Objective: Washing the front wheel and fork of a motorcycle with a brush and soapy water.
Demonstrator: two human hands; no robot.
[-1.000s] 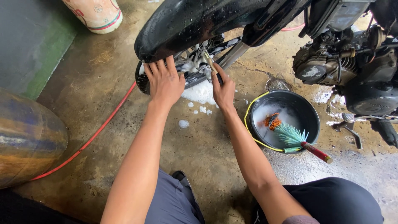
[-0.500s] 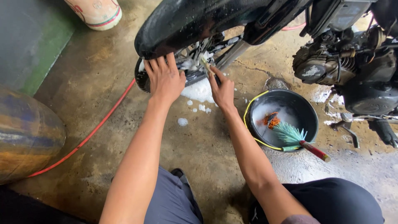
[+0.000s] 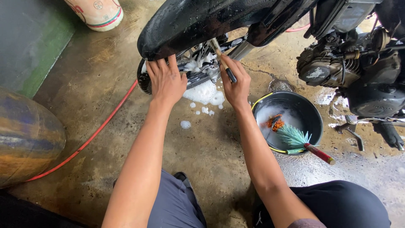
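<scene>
My left hand [image 3: 165, 80] rests flat on the front tyre [image 3: 145, 82] of a black motorcycle, just under its wet black mudguard [image 3: 198, 21]. My right hand [image 3: 234, 82] is closed around a small brush [image 3: 221, 59], bristles up against the soapy wheel hub and spokes [image 3: 200, 63]. White foam [image 3: 204, 93] lies on the floor below the wheel.
A black bucket [image 3: 314, 120] of soapy water holds a teal-bristled brush with a red handle [image 3: 301, 141] and an orange item. The motorcycle engine [image 3: 337, 63] is at right. A red hose [image 3: 93, 135] crosses the wet concrete floor. A large drum [image 3: 25, 139] lies at left.
My right hand has shifted the small brush slightly on the wheel hub; the left hand stays on the tyre. The view has drifted a little.
</scene>
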